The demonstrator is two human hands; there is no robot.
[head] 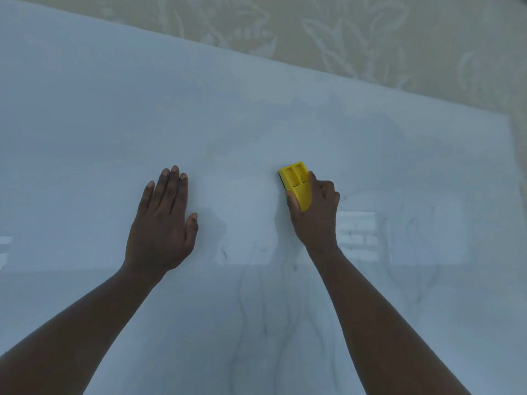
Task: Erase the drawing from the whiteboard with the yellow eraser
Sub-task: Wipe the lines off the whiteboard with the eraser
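Note:
A large whiteboard (256,115) lies flat and fills most of the view. My right hand (316,215) grips the yellow eraser (296,182), which is pressed flat on the board near its middle. My left hand (164,220) rests palm down on the board to the left, fingers spread, holding nothing. Faint grey smudges and thin leftover lines (265,317) show on the board below and to the right of the eraser.
A pale cloth with a leaf pattern (370,32) lies under the board and shows beyond its far and right edges. Window reflections (358,235) glint on the board's surface.

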